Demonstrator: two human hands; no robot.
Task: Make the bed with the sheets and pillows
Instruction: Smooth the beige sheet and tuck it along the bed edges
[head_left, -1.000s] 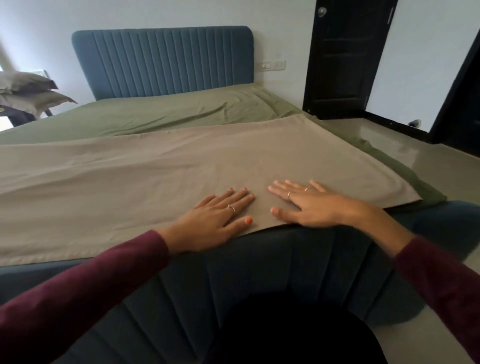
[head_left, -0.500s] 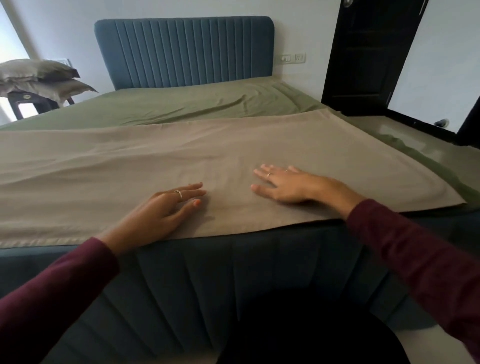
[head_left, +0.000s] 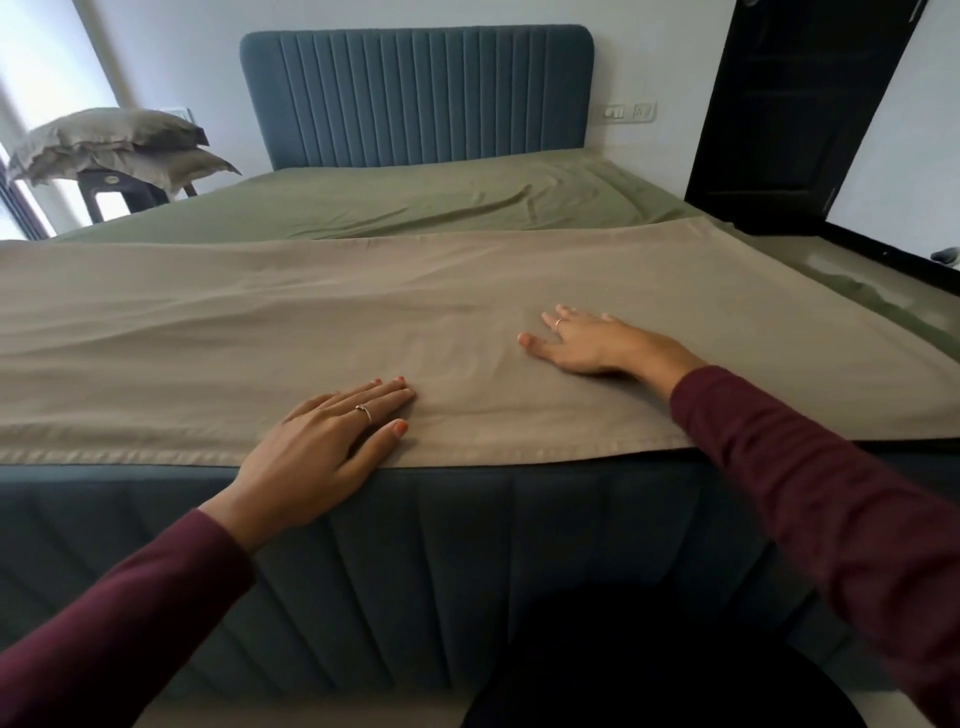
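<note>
A tan sheet (head_left: 363, 322) is spread over the green sheet (head_left: 415, 202) on the bed. The left hand (head_left: 322, 447) and right hand (head_left: 587, 343) are laid flat on it. Two pillows (head_left: 109, 148) are stacked beside the headboard (head_left: 415, 93).

A: Where is there room to reach?

B: Toward twelve o'clock. The tan sheet (head_left: 363, 322) lies flat across the near half of the bed, and beyond it the green sheet (head_left: 415, 200) runs low, with a few wrinkles, up to the headboard (head_left: 415, 96).

A: What blocks the way?

B: The headboard stands upright at twelve. At ten o'clock two pillows (head_left: 111, 145) are stacked on a stool (head_left: 122, 195) just beside the bed. A dark door (head_left: 800, 104) stands at two.

A: And close in?

B: The left hand (head_left: 322, 447) lies flat on the sheet's near hem at eleven, the right hand (head_left: 587, 343) flat at one, open cloth between them. The padded footboard (head_left: 467, 545) drops away at six.
</note>
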